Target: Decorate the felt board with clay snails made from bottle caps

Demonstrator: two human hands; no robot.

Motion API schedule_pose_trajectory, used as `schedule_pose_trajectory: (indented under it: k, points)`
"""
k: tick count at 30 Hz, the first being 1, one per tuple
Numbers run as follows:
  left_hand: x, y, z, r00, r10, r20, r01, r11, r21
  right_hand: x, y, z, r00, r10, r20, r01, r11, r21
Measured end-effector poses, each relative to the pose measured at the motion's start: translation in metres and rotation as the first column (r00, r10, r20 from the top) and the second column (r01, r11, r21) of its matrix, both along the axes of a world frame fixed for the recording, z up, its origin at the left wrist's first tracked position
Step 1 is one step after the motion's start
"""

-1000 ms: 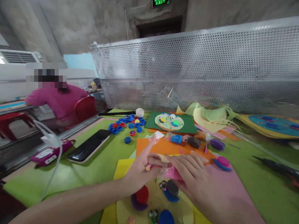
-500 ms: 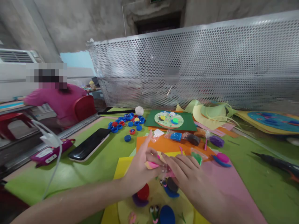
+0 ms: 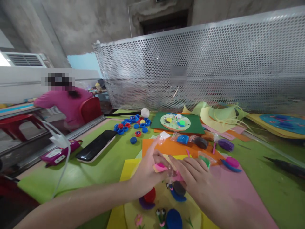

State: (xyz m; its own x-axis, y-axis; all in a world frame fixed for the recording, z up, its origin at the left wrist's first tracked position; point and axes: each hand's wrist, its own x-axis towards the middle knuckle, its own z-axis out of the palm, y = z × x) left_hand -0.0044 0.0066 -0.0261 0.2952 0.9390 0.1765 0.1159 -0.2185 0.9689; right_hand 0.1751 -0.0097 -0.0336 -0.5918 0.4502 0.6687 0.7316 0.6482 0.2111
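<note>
My left hand and my right hand meet over a yellow paper disc near the table's front. My left thumb and fingers pinch a small pink lump of clay, with the index finger stretched out. My right hand's fingers are closed on a clear plastic wrapper with pink clay in it. Beneath the hands, the disc carries a red clay piece, a blue and dark snail shape, a blue blob and a small figure with googly eyes.
A black phone lies at left, beside a magenta device with a white cable. Blue and red bottle caps are scattered behind. Bagged clay pieces, coloured paper sheets and a decorated disc lie ahead. A person in pink sits far left.
The hands have stayed together over the disc, shifting slightly. The pink lump in my left fingers has come further into view. The camera has tilted a little.
</note>
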Motion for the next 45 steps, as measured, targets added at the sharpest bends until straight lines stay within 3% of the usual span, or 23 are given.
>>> schedule_pose_trajectory:
  k: [3,7,13,16,19,21,26,35,45]
  points:
    - [0.001,0.002,0.001,1.0,0.012,0.005,-0.011,1.0,-0.016,0.001,0.001,-0.002,1.0,-0.003,-0.014,0.003,1.0,-0.002]
    - [-0.002,0.011,0.003,0.976,0.065,0.209,-0.026,0.982,-0.186,0.006,0.003,0.005,0.999,-0.036,-0.024,0.037,0.999,0.025]
    - [-0.011,0.028,-0.007,0.93,0.149,0.335,-0.05,0.956,-0.289,0.028,0.016,0.011,0.974,-0.224,-0.014,0.224,0.974,0.037]
    - [-0.012,0.029,-0.01,0.925,0.141,0.352,-0.024,0.948,-0.318,0.039,0.027,0.003,0.921,-0.388,0.035,0.39,0.915,-0.104]
    - [-0.01,0.027,-0.006,0.918,0.135,0.373,-0.005,0.944,-0.329,0.045,0.034,-0.003,0.842,-0.522,0.137,0.538,0.792,-0.289]
    - [-0.01,0.026,-0.003,0.912,0.144,0.383,-0.009,0.942,-0.334,0.046,0.035,-0.004,0.817,-0.548,0.178,0.574,0.745,-0.341]
    - [-0.011,0.026,0.002,0.906,0.176,0.385,-0.027,0.931,-0.364,0.048,0.031,0.001,0.775,-0.594,0.216,0.63,0.701,-0.335]
    - [-0.012,0.027,0.001,0.904,0.182,0.387,-0.007,0.911,-0.413,0.06,0.036,0.003,0.67,-0.692,0.268,0.736,0.575,-0.356]
    - [-0.012,0.03,-0.001,0.888,0.188,0.42,0.014,0.901,-0.433,0.051,0.03,0.006,0.644,-0.728,0.234,0.755,0.555,-0.349]
